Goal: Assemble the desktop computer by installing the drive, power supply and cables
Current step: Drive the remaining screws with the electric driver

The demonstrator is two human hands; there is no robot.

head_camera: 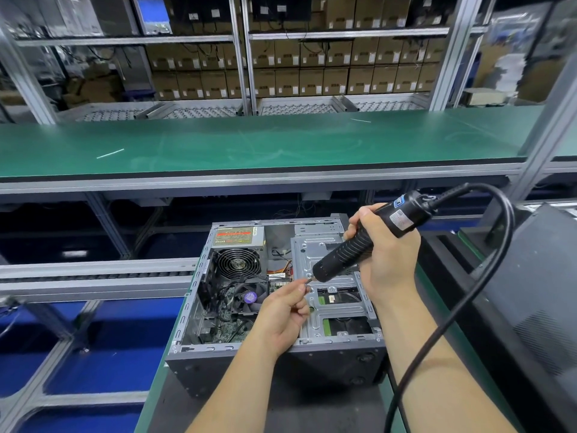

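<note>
An open computer case lies on its side in front of me. Inside at the back left sits the power supply with its round fan grille, and the motherboard with a CPU cooler lies below it. A silver drive cage fills the right half. My right hand grips a black electric screwdriver, tilted with its bit pointing down-left over the cage. My left hand pinches a small screw right at the bit's tip.
The screwdriver's thick black cable loops over my right forearm. A dark computer panel stands to the right. A green shelf runs across above the bench, with stacked cardboard boxes behind it. Blue bins lie lower left.
</note>
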